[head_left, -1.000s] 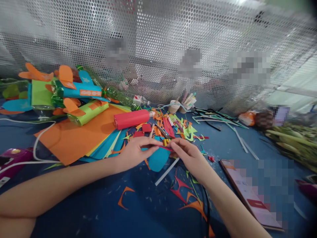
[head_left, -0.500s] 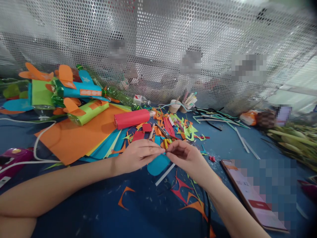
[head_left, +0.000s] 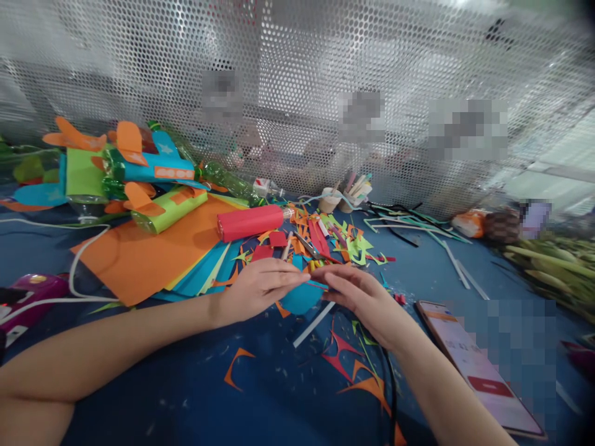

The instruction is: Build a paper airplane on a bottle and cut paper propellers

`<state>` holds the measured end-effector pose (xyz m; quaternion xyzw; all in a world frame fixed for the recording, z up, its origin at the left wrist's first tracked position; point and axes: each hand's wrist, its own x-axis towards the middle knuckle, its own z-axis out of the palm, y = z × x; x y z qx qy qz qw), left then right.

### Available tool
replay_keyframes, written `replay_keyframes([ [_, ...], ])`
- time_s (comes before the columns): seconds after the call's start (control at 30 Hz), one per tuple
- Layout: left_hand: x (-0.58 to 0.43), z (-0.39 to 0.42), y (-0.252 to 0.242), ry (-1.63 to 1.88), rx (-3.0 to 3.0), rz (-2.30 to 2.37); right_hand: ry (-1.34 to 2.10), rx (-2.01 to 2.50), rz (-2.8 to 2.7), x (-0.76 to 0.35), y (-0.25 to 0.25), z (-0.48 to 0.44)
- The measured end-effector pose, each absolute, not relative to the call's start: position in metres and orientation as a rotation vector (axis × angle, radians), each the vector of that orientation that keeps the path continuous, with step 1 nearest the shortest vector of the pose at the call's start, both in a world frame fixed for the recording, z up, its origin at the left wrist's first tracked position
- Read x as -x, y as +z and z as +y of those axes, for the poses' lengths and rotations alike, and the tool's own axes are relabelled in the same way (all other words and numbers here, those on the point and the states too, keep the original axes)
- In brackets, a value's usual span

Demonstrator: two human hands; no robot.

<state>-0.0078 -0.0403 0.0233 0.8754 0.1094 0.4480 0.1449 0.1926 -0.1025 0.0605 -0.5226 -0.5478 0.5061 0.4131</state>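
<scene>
A blue paper cut-out (head_left: 301, 300) with a rounded end is held just above the table in front of me. My left hand (head_left: 258, 292) is closed on its left side, fingers flat together and pointing right. At its right edge, my right hand (head_left: 360, 296) curls in with bent fingers; the fingertips are partly hidden behind the thumb side. Scissors (head_left: 310, 248) lie just beyond the hands among coloured paper scraps (head_left: 353, 244). A bottle wrapped in red paper (head_left: 251, 223) rests on its side behind my left hand.
Paper-wrapped bottles with orange fins (head_left: 153, 167) are heaped at the back left, beside orange sheets (head_left: 153, 254). A purple glue gun (head_left: 37, 297) with a white cord lies left. A phone (head_left: 478, 365) is at right. Cups of pens (head_left: 356, 192) stand before a perforated metal screen (head_left: 297, 80).
My right hand has shifted slightly right and its fingers have opened out a little from a pinch. The blue cut-out has tilted and risen slightly. My left hand has hardly moved.
</scene>
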Motion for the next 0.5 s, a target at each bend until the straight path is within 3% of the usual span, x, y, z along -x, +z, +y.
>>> replay_keyframes([
  [0.2, 0.0087, -0.0397, 0.0237, 1.307, -2.470, 0.340, 1.381, 1.358, -1.387, -0.1954, 0.0604, -0.1011],
  [0.5, -0.0009, -0.0377, 0.0215, 1.168, -2.137, 0.560, 1.091, 1.497, -1.754, -0.1966, 0.0639, -0.0986],
])
